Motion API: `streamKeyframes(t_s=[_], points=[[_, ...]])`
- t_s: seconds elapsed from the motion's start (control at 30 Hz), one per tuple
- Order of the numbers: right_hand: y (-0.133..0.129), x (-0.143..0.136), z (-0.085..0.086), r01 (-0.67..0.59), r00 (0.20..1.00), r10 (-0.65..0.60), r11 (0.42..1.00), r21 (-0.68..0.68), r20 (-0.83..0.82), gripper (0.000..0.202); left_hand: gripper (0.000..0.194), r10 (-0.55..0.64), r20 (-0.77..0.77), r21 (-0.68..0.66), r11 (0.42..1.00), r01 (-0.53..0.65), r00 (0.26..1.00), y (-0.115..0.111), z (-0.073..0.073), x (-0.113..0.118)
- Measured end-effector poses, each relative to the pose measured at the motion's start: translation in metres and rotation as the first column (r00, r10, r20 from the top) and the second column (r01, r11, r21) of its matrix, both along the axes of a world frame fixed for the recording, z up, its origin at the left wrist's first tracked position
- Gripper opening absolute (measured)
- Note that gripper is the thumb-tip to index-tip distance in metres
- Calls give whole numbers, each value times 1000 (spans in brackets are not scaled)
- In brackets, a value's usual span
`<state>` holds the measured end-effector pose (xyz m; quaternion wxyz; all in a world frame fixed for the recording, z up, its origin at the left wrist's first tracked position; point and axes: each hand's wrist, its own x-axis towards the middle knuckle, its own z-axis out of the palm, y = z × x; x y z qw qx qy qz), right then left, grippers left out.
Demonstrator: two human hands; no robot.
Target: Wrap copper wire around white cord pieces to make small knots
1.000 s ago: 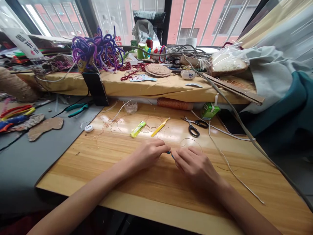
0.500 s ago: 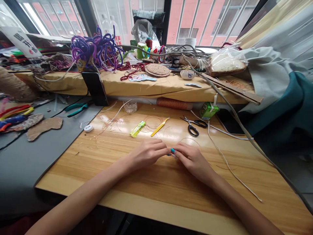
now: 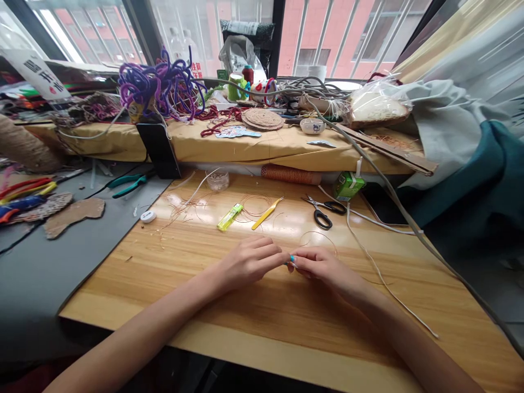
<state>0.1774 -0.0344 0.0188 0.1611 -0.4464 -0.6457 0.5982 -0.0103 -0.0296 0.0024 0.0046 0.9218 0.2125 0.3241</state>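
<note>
Bare left hand and right hand pinched fingertips together; flat brown wooden table lay open to its six-o'clock edge.

Pinched between left hand and right hand, over the table: a tiny piece, mostly covered. Showing only as a slim, pale sliver close to some bright blue, hard to tell apart from a painted nail. Too small and hidden to make out in full shape, tilt or material.
</note>
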Motion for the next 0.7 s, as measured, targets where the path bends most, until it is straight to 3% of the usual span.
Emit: streamKeyframes(t_s=[0.17, 0.27, 0.37, 0.53, 0.6, 0.7], points=[[0, 2, -1, -45, 999, 45, 999, -16, -29, 26, 20, 1, 142, -295, 955, 41, 990, -3, 0, 6], [-1, 0, 0, -55, 998, 56, 998, 44, -30, 27, 12, 51, 235, -497, 865, 75, 971, -3, 1, 10], [-4, -5, -1, -23, 1000, 18, 979, 201, 23, 27, 10, 120, 220, -662, 748, 58, 968, -2, 0, 13], [-10, -12, -8, 93, 973, -188, 847, 523, 133, 22, 9, 265, 163, -762, 646, -50, 950, 4, 0, 13], [-11, -13, -9, 112, 972, -211, 806, 581, 106, 19, 10, 296, 166, -788, 613, -54, 940, 5, 0, 13], [-11, -12, -7, 124, 977, -204, 793, 596, 69, 16, 11, 313, 180, -848, 529, -13, 933, 6, 1, 14]])
